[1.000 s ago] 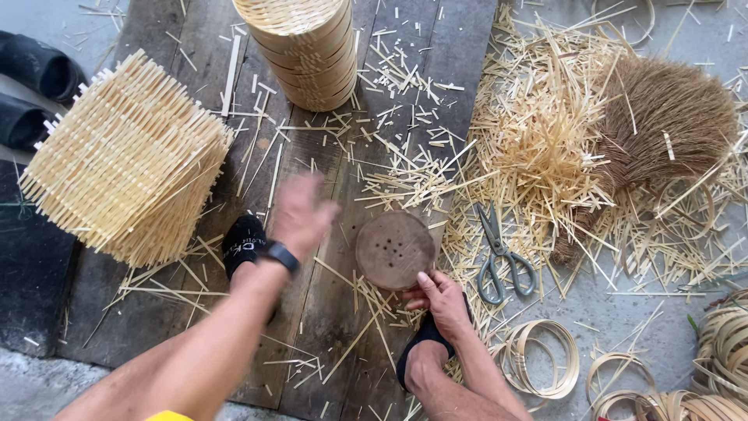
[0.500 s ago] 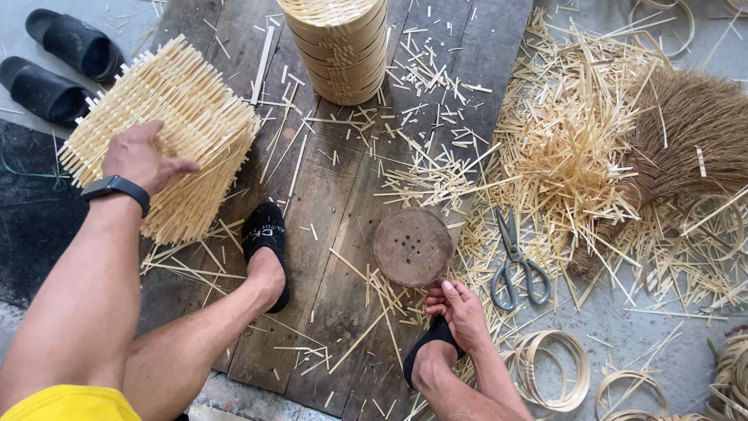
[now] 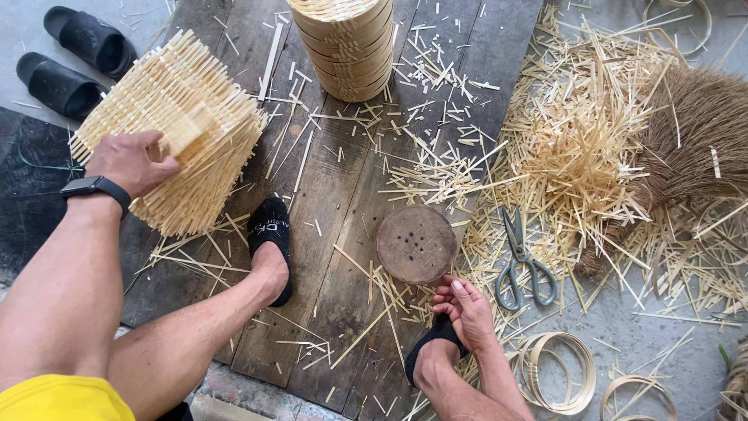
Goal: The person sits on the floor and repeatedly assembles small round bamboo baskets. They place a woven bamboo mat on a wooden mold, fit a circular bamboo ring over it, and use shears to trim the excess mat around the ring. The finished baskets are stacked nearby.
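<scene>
From my head view: left hand [image 3: 128, 162] lies on the stack of woven mats [image 3: 175, 129], at 10 o'clock on the plank floor [image 3: 327, 234]. Round wooden disc [image 3: 417, 244] sits near centre; right hand [image 3: 467, 310] just beside it at 5 o'clock. Scissors [image 3: 520, 261] at 3 o'clock of the disc. Stacked baskets [image 3: 348, 47] at 12 o'clock. Sandals [image 3: 74, 58] far at 10 o'clock.

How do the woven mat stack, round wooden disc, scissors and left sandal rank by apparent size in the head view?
Largest to smallest:
1. woven mat stack, under the left hand
2. round wooden disc, by the right hand
3. scissors and left sandal: look alike, not ranked.
</scene>
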